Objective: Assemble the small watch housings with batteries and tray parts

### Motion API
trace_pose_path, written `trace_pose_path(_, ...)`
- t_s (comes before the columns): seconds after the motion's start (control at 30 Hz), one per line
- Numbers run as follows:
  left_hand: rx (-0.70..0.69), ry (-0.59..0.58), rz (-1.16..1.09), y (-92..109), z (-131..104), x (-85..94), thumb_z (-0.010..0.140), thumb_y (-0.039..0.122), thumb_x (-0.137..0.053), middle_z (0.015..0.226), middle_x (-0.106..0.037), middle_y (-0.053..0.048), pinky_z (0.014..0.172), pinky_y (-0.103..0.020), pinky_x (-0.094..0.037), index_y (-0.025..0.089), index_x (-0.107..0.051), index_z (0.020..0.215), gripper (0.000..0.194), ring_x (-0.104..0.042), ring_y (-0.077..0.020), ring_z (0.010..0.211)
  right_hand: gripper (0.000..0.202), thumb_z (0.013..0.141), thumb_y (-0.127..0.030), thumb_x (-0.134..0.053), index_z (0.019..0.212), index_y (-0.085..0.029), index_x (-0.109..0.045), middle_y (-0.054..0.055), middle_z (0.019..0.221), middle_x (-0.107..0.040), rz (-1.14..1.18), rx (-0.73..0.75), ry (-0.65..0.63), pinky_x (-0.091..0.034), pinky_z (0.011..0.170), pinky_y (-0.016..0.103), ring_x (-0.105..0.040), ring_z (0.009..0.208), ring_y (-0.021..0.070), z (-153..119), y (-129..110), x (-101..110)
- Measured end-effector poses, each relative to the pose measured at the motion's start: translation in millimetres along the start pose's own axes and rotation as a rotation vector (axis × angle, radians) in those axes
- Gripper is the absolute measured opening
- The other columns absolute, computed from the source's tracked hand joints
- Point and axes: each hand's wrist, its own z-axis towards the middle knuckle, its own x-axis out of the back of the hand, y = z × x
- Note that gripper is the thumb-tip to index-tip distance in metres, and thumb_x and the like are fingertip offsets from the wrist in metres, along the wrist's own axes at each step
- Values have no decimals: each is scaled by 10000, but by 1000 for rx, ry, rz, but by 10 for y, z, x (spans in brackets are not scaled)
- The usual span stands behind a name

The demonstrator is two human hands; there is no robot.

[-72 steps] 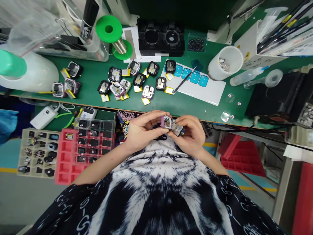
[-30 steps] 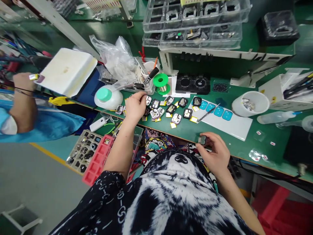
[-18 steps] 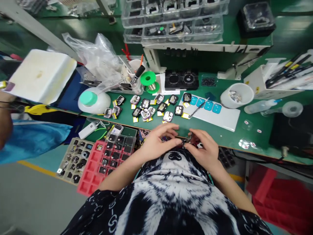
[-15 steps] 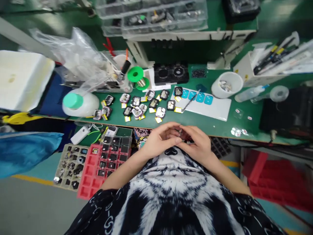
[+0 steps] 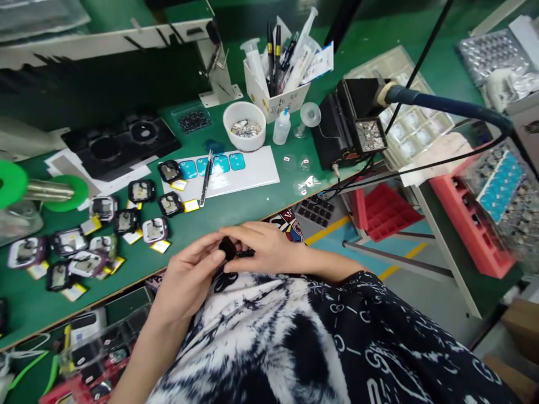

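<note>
Hands are brought together just off the near edge of the counter [image 5: 236, 205], above the lap. A small black part [image 5: 228, 247] is pinched by the left hand [image 5: 189, 275], and its other side is gripped by the right hand [image 5: 263, 249]. Fitting or checking of this part seems to be the step in hand. A steady two-handed grip is judged necessary next. Watch cases [image 5: 126, 219] lie on the counter beyond, untouched.

A green bench [image 5: 236, 205] ran across the scene, its near edge trimmed in pale wood. A white rack [image 5: 105, 39] stood along its far side. To the right, the grey floor [image 5: 425, 292] carried teal patches and yellow lines, and red bins [image 5: 381, 205] sat beneath the bench.
</note>
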Motion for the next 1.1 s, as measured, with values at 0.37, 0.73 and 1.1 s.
trace_pose_path(0.37,131,-82,-105,31,48,-60,876,392,-923,1230,-817,-133,840,-354,-726,216,-858,1173,352,-819,-303,1033,241,1139,-293,-582,1211,-210,-796,90,1151,-794,-490,-328,316,-616,974,418,-741,1082,225,-259,275,1151)
trace_pose_path(0.73,264,-14,-7,65,24,-101,770,436,-969,1210,-814,-125,686,-316,-697,238,-875,1124,417,-784,-280,895,276,1083,-351,-682,1278,-178,-774,44,901,-733,-752,-592,498,-571,731,335,-676,754,182,-598,488,1215)
trace_pose_path(1.1,266,-152,-4,26,109,-124,853,388,-925,1184,-818,-138,717,-317,-679,224,-871,1151,345,-790,-265,887,357,1111,-120,-581,1432,-185,-723,114,1468,-741,-761,-203,114,-623,946,476,-706,1118,259,-633,589,1558)
